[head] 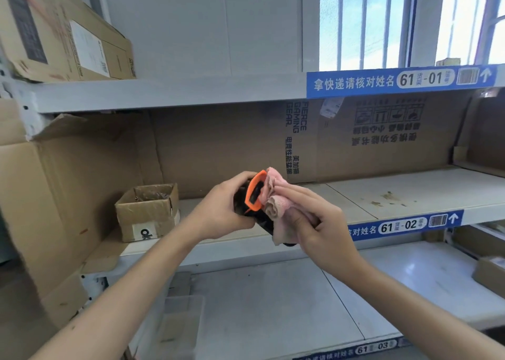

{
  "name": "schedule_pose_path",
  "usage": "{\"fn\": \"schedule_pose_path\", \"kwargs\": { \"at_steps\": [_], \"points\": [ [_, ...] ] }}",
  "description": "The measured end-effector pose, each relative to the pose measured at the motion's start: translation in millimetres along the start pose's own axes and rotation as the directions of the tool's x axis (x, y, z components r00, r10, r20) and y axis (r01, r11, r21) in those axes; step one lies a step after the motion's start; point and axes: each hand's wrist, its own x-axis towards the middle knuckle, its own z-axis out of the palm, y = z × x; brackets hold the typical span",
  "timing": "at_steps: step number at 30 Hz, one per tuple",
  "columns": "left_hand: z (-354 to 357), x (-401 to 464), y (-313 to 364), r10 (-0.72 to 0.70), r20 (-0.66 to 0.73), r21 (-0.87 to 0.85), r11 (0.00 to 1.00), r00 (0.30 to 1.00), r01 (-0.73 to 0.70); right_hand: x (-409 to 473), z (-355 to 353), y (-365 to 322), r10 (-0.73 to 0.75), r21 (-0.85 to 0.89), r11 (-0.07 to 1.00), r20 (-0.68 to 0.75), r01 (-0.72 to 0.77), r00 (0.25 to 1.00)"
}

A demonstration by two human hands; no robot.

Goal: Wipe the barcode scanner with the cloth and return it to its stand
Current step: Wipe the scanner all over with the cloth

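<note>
The barcode scanner (252,196) is black with an orange rim around its head. My left hand (218,212) grips its body from the left, in front of the middle shelf. A bunched pink cloth (276,196) presses against the scanner's right side and hangs down over its handle. My right hand (317,223) is shut on the cloth, fingers pushing it onto the scanner. The lower part of the scanner is mostly hidden by cloth and fingers. No stand is visible in this view.
A small open cardboard box (149,212) sits on the middle shelf (382,196) to the left. Large flattened cartons (49,185) lean at the left and line the shelf's back. Another carton (65,32) lies on the top shelf. A translucent plastic piece (180,321) rests on the lower shelf.
</note>
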Motion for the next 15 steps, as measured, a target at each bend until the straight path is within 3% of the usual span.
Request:
{"fn": "schedule_pose_path", "kwargs": {
  "at_steps": [7, 12, 15],
  "points": [
    [18, -2, 1, 0.198, -0.115, 0.177, 0.968, 0.974, -0.176, 0, 11, -3, -0.031, -0.076, 0.997, -0.052, 0.027, 0.998],
    [26, -8, -6, 0.242, -0.245, 0.338, 0.929, 0.939, -0.152, -4, 15, 5, 0.038, 0.028, 0.999, -0.048, -0.037, 0.998],
    [31, -11, -10, 0.260, -0.285, 0.389, 0.911, 0.923, -0.137, -5, 18, 8, 0.084, 0.072, 0.994, -0.118, -0.076, 0.989]
  ]
}}
